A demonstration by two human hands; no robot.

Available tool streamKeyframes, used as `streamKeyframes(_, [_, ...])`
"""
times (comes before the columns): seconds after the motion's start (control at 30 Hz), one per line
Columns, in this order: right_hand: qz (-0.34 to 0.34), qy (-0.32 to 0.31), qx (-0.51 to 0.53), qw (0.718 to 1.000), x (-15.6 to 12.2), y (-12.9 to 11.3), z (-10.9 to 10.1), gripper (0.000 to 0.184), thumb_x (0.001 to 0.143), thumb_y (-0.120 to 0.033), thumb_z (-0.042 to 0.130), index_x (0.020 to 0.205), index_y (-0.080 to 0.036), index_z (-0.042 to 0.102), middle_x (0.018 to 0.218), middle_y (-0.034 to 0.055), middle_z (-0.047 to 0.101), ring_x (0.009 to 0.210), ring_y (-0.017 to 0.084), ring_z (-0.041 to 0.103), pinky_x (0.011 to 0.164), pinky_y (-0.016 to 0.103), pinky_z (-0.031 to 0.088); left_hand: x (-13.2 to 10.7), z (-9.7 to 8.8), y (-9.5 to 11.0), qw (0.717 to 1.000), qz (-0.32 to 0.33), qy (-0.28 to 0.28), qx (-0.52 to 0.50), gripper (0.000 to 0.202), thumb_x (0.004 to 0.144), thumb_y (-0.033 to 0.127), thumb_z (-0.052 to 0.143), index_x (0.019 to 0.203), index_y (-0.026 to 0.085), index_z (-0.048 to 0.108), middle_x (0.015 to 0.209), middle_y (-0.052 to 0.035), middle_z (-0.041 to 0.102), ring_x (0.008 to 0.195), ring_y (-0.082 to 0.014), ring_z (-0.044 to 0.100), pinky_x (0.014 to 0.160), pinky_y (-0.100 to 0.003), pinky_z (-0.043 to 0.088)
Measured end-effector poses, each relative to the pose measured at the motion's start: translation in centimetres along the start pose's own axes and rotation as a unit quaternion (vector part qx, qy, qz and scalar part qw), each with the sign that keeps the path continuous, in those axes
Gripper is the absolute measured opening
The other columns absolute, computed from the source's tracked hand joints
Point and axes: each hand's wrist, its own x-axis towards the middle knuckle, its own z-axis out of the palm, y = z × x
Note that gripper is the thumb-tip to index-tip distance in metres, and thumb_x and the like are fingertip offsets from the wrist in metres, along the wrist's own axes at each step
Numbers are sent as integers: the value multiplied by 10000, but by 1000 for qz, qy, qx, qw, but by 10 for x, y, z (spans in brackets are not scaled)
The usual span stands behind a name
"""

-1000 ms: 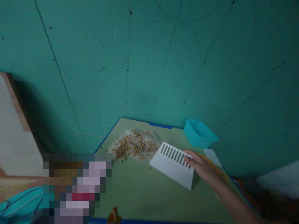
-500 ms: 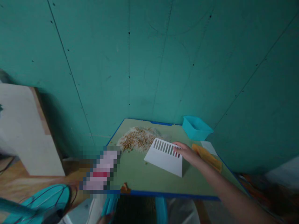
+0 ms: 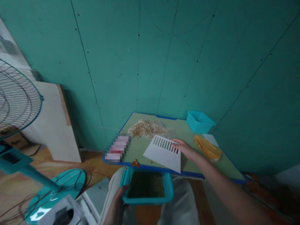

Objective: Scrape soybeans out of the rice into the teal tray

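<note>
My right hand (image 3: pixel 185 149) is closed on the slotted end of a white trapezoid plate (image 3: pixel 164 157) with a row of long slots. The plate hangs over the near part of the table, its lower corner at the edge. Behind it lies a pile of mixed tan beans and pale grains (image 3: pixel 147 128). Over my lap, my left hand (image 3: pixel 120 197) grips the left side of a teal plastic tub (image 3: pixel 150 200). Dark, grainy contents fill its bottom; their kind cannot be made out.
On the green table (image 3: pixel 137 151) are an empty teal bin (image 3: pixel 200 122), a yellow cloth (image 3: pixel 207 148), a white paper (image 3: pixel 211 139) and a blurred pink item (image 3: pixel 118 148). A brown scrap (image 3: pixel 135 162) lies by the front edge. A teal fan (image 3: pixel 18 97) stands left, cables around its base.
My left hand and the teal tub have come up into fuller view before the table's front edge. The view has shifted left, showing the fan. The plate sits nearer the edge.
</note>
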Motion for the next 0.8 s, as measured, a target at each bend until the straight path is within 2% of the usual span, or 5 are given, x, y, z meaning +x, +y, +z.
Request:
streamKeyframes(0.1, [1,-13,18,1000,-10,8,4,355,591,-369,705,866,-155,637,629,-19,654,541,137,576,552,259,406,-9,-6,-8,999,-25,-12,-17,414,642,422,683,1010,246,615,643,7,658,680,-236,593,573,-327,429])
streamKeyframes(0.2, [-9,-4,38,999,-21,15,9,380,596,-386,705,891,-158,633,649,-15,663,562,144,593,560,257,410,-16,-8,-14,999,-16,-21,-28,370,682,409,654,1007,235,613,643,16,649,682,-231,588,608,-339,423])
streamKeyframes(0.37, [-24,23,71,997,-29,23,16,348,586,-393,721,830,-159,640,551,-36,615,496,136,560,525,253,388,-17,-8,-18,998,13,-51,-31,274,682,431,664,886,251,630,694,31,662,654,-202,558,626,-325,415])
streamKeyframes(0.53, [-31,76,106,991,-27,28,11,345,562,-411,730,785,-169,630,482,-55,568,435,131,515,484,257,359,-17,-10,-20,996,28,-57,-57,225,707,384,638,869,228,652,754,12,666,683,-201,562,640,-325,433])
streamKeyframes(0.8, [-59,140,169,974,-26,25,6,359,521,-437,742,728,-185,593,529,-49,582,478,134,524,498,259,369,-25,-20,-14,997,12,-43,-68,151,728,349,629,798,219,662,614,25,667,611,-196,570,581,-314,432])
